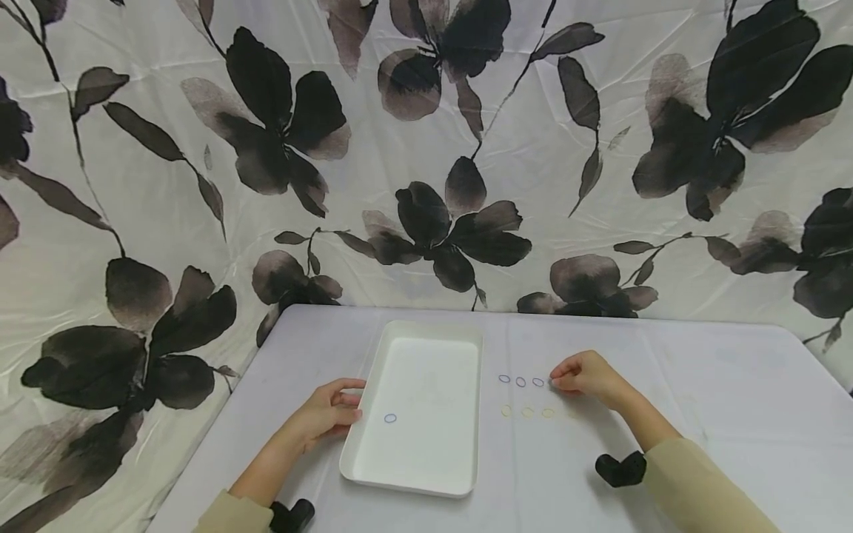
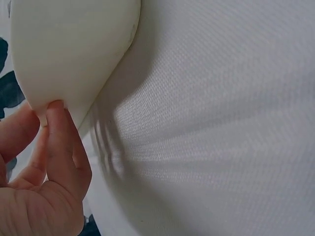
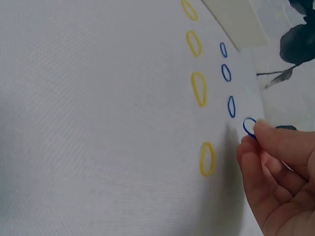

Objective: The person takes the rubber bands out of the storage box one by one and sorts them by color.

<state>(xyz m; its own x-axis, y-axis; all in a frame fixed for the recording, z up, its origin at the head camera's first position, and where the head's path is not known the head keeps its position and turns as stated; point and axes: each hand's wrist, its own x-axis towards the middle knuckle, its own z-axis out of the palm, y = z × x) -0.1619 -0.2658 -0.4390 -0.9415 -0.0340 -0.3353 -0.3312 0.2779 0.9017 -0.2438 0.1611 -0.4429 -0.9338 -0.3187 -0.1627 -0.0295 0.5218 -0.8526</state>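
Observation:
My left hand [image 1: 326,414] grips the left rim of a shallow white tray [image 1: 415,332], thumb and fingers on either side of the edge. One thin blue loop like a small rubber band [image 1: 390,423] lies inside that tray. To the tray's right, my right hand [image 1: 591,376] pinches another blue rubber band [image 3: 244,124] between thumb and fingertips, just above the cloth. Beside it, three blue rubber bands [image 3: 230,77] lie in a row. Nearer me runs a row of several yellow rubber bands [image 3: 204,91], pale and faint in the head view.
A white cloth [image 1: 733,385] covers the table, with light creases. Behind and to the left hangs a floral curtain [image 1: 480,96] in white and black. Black straps [image 1: 621,470] sit at both wrists, near the beige sleeves [image 1: 700,481].

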